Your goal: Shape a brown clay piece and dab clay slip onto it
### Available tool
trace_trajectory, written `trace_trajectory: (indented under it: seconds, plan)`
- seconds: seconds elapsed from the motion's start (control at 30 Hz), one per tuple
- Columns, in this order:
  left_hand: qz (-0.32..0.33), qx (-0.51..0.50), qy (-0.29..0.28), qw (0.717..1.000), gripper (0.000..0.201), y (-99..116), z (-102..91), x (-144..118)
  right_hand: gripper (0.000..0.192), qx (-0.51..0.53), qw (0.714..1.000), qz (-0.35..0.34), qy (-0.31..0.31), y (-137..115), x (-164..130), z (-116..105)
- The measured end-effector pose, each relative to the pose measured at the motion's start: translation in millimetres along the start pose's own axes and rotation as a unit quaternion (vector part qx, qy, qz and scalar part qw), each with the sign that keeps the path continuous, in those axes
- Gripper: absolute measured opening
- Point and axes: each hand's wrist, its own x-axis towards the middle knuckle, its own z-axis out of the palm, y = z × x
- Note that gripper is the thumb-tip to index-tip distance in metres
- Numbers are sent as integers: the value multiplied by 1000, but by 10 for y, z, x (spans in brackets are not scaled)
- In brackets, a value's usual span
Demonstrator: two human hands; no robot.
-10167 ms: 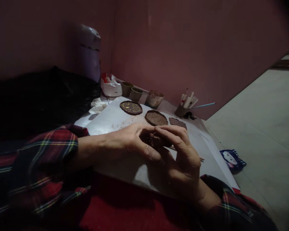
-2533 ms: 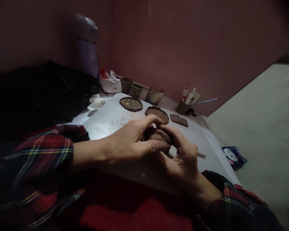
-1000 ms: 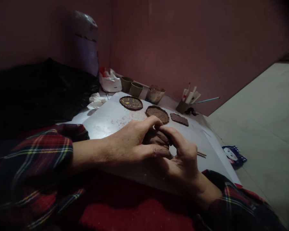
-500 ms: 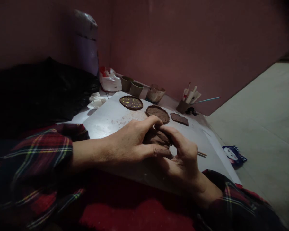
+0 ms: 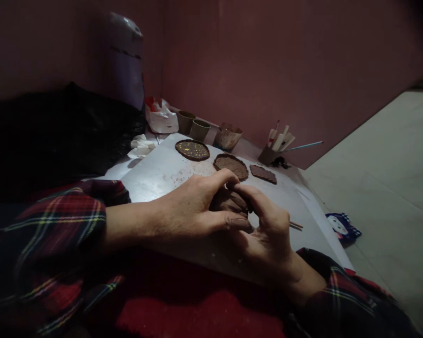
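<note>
Brown clay lump (image 5: pixel 229 201): grasped between left hand (image 5: pixel 193 206) and right hand (image 5: pixel 270 227), over white sheet (image 5: pixel 150 180). Yellow-speckled disc (image 5: pixel 192 150), plain disc (image 5: pixel 231 166), rectangular slab (image 5: pixel 263 174): along sheet's far edge.

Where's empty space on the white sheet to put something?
Between the brown slab and thin sticks; also between the left forearm and yellow-speckled disc, though crumbs lie nearby. It's crowded in the middle, where left hand and right hand hold a brown lump, and behind, where cups stand.
</note>
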Motion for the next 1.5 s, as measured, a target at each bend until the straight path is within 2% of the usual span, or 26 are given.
trace_trajectory:
  seconds: [1.5]
  plan:
    - [1,5,4,1000,43,-1,15,-5,41,1,1000,-1,-1,9,-14,5]
